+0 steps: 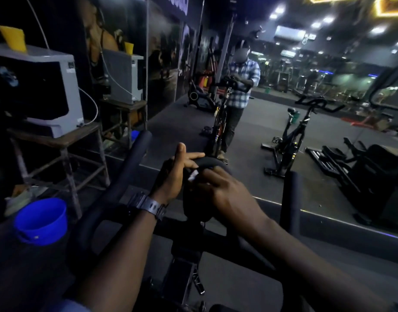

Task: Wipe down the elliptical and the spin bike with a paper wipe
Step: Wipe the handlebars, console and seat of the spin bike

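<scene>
Bucket [41, 220], blue, sits low at your far left, just beside the left handlebar [126, 170] of the spin bike [184, 255]. Above it a grey box [48, 86] rests on a wooden surface [56, 136], with a yellow cup [13, 38] on top.

Left hand [173, 174]: thumb raised, fingers laid fairly straight over the top of the dark centre pad [203, 162]; it presses there and does not curl round anything. A watch [148, 206] sits on that wrist.

Right hand [225, 190]: grip closed, fingers curled round a small white paper wipe [192, 176], held against the pad just under your left fingers. Only a scrap of it shows.

Mirror ahead shows your reflection [240, 86] at the same bike. A second bike [292, 136] stands well apart to the right; an elliptical [377, 167] lies further right.

Risks, as judgement:
- The wipe is bunched small, so it may tear or slip from your fingers on the pad's edge.
- Your left fingers cover part of the pad; that strip could go unwiped unless you shift them.
- Low light could hide missed patches.
- A swung elbow could knock the bucket.

Writing: a few letters high on the wall, too blurred to read. No brand is legible on the bike.
</scene>
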Demonstrator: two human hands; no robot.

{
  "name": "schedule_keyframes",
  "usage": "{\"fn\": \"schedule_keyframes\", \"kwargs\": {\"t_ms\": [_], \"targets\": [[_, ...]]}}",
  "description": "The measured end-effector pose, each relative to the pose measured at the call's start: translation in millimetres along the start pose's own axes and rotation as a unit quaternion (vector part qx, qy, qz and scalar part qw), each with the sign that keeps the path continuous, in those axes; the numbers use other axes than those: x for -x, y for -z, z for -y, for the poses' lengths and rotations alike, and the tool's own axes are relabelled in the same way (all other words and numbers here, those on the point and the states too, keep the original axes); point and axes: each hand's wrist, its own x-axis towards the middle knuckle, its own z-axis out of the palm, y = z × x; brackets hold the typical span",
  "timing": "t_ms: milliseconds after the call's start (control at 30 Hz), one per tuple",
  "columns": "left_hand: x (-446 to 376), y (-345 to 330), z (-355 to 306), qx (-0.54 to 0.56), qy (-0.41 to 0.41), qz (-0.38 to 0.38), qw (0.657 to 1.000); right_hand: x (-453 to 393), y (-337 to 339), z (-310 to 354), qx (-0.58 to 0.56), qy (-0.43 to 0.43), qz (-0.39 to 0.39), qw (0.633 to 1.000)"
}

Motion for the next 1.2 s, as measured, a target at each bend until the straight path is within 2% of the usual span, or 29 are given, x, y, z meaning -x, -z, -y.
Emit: {"fn": "schedule_keyframes", "kwargs": {"t_ms": [167,300,433,567,700,833,967,1133,1200], "targets": [[2,0,-3,-0.015,-0.016,0.009,1.000,16,23,-31,0.004,-0.109,-0.063,0.992],[2,-1,-4,-0.012,-0.024,0.013,1.000,55,8,6,-0.060,-0.094,-0.040,0.993],[2,-2,-2,-0.022,-0.036,0.010,0.999,64,-15,14,-0.058,-0.077,-0.070,0.993],[0,-2,5,-0.016,-0.033,0.010,0.999,49,-29,31,-0.016,0.001,-0.024,1.000],[2,0,7,-0.013,-0.024,0.013,1.000,20,-25,32,0.008,-0.024,-0.021,0.999],[14,5,7,-0.012,-0.022,0.008,1.000,59,-27,27,-0.007,0.036,0.039,0.999],[23,11,7,-0.018,-0.015,0.003,1.000,80,-10,5,-0.034,-0.026,0.031,0.999],[26,15,7,-0.063,0.016,-0.001,0.998,82,-28,14,-0.062,-0.057,0.031,0.996],[34,20,2,-0.109,0.019,-0.007,0.994,92,-24,12,-0.085,-0.037,0.043,0.995]]}}
